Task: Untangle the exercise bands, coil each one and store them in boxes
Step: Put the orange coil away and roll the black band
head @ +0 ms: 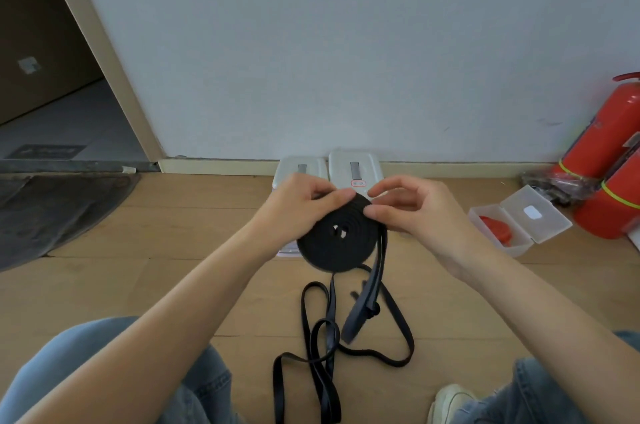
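Observation:
A black exercise band is wound into a flat coil (337,243), held in the air above the wooden floor. My left hand (298,205) grips the coil's far left edge, thumb on top. At the coil's upper right edge my right hand (412,212) pinches the band. The uncoiled rest of the band (367,316) hangs from the coil's right side and lies in loose tangled loops on the floor between my knees. Two grey-lidded boxes (356,164) stand against the wall behind the coil, partly hidden by my hands.
An open clear plastic box (519,223) with a red band coiled inside sits on the floor at the right. Two red fire extinguishers (609,160) stand in the right corner. A dark doormat (52,212) and an open doorway are at the left.

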